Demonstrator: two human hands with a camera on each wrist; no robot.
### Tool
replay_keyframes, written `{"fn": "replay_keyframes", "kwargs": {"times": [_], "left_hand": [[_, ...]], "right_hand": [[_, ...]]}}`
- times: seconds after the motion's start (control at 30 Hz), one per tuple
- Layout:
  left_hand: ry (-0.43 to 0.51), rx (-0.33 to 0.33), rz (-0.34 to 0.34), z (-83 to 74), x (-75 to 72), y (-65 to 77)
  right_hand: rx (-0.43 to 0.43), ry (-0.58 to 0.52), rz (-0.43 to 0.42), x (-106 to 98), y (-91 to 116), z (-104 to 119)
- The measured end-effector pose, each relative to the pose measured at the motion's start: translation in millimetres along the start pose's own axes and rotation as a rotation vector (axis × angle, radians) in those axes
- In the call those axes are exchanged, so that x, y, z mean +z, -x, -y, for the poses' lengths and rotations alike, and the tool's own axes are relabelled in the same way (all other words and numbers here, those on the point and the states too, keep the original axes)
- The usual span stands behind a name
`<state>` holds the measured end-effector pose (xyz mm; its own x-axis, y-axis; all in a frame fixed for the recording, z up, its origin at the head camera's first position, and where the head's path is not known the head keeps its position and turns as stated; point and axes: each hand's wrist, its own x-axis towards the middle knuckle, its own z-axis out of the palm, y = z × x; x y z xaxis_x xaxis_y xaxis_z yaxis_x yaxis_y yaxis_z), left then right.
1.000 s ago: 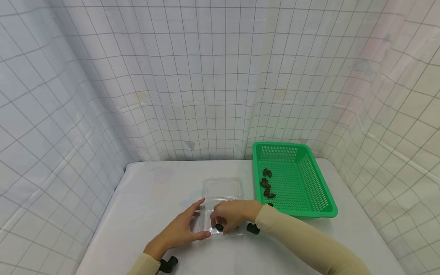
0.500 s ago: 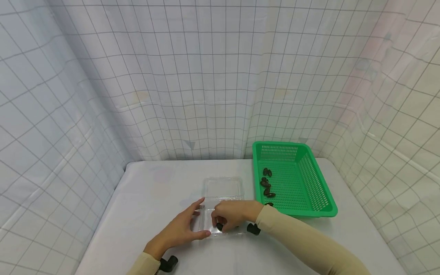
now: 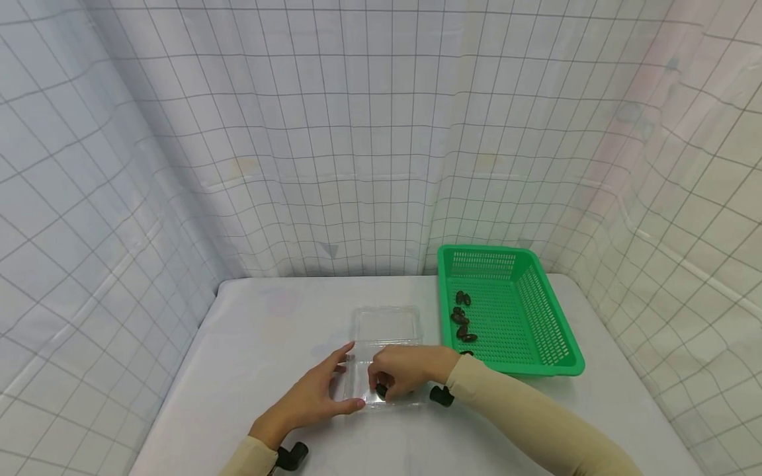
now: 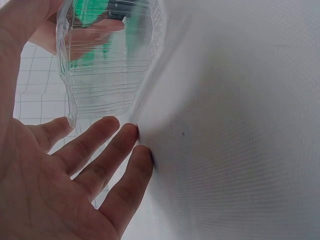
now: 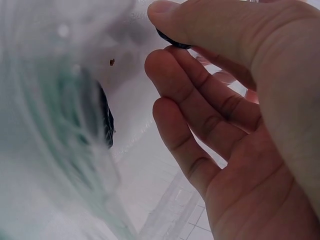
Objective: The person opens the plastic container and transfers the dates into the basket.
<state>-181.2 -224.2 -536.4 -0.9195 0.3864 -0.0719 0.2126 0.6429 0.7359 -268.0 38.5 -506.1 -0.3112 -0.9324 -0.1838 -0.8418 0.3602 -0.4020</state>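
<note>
A clear plastic clamshell box lies open on the white table, its lid [image 3: 387, 324] folded back and its base [image 3: 359, 387] nearer me. My right hand [image 3: 403, 369] reaches into the base and pinches a dark oval date-like fruit [image 3: 381, 391] between thumb and fingers. In the right wrist view a second dark, wrinkled fruit [image 5: 107, 120] sits inside, seen partly through the clear wall. My left hand [image 3: 312, 395] is spread at the left side of the base; its thumb is at the front corner. The left wrist view has its fingers [image 4: 117, 185] loosely straight, one touching the box's edge.
A green slotted basket [image 3: 550, 317] stands to the right, with several dark fruits [image 3: 461, 318] along its left side. My right forearm [image 3: 524, 410] crosses in front of it. Gridded white curtains [image 3: 357, 132] enclose the table [image 3: 262, 330] at the back and sides.
My right hand has shifted very slightly to the right with the fruit in its fingers, and the fruit has tilted a little. My left hand has stayed in place.
</note>
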Motion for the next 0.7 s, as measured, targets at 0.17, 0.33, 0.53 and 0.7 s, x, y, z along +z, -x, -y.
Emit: {"fn": "replay_keyframes", "kwargs": {"times": [0.17,0.33,0.53,0.7], "left_hand": [[-0.004,-0.001,-0.001,-0.5,-0.2,-0.1],[-0.006,-0.004,-0.002,-0.4,0.0,-0.2],[-0.003,-0.006,-0.005,0.6,0.0,-0.6],[-0.003,-0.003,0.001,2.0,0.3,-0.4]], "right_hand": [[0.0,-0.024,-0.008,-1.9,1.9,1.3],[0.01,-0.028,-0.017,-3.4,3.6,2.9],[0.041,-0.062,-0.02,-6.5,6.8,4.0],[0.046,-0.096,-0.039,-10.3,12.0,3.9]]}}
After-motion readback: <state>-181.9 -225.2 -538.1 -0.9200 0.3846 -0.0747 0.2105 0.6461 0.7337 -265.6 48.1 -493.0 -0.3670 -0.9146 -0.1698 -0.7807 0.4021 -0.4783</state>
